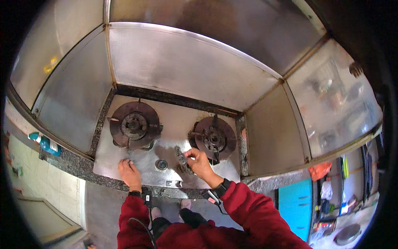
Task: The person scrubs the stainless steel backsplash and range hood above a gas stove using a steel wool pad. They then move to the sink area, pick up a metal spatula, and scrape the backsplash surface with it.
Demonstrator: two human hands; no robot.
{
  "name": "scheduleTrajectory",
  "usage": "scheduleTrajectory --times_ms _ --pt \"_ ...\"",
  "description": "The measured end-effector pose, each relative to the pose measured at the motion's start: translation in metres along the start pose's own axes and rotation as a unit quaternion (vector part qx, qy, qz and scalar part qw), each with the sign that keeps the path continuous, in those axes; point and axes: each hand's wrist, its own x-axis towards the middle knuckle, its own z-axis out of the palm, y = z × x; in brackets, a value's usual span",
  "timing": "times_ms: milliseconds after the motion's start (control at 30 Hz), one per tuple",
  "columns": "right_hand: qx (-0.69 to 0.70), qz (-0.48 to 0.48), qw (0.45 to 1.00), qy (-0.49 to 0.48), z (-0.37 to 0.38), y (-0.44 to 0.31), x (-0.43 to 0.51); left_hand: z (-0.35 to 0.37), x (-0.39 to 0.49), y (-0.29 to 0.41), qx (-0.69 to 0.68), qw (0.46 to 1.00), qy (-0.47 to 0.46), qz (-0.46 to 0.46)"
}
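A steel gas stove (174, 124) with two round burners, the left burner (134, 124) and the right burner (215, 138), lies before me. My right hand (200, 165) pinches a grey, tangled scouring pad (179, 155), seemingly metal mesh, against the stove's front middle. Left of the pad stands a black control knob (161, 164); whatever lies directly beneath the pad is hidden. Palm down on the front left of the stove rests my left hand (129, 172), fingers slightly apart and apparently holding nothing.
Metal panels (186, 62) wall the stove in at the back and sides. A speckled stone counter edge (71, 165) carries a teal bottle (46, 144) at left. Turquoise cabinet (294, 205) and an orange bag (320, 171) are at right. A cable (140, 222) hangs by my left sleeve.
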Motion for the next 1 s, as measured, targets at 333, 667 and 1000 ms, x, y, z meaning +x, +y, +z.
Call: scheduleTrajectory --times_ms 333,667,1000 --pt "0.452 0.307 0.779 0.307 0.008 0.096 -0.095 -0.016 -0.007 0.004 -0.152 0.981 -0.089 0.083" --pt "-0.07 0.152 0.919 0.357 -0.005 0.129 -0.098 -0.003 -0.123 0.145 -0.203 0.827 -0.381 0.359" --pt "-0.119 0.075 0.987 0.081 -0.156 0.114 -0.233 0.034 -0.166 0.201 -0.017 0.84 -0.362 0.404"
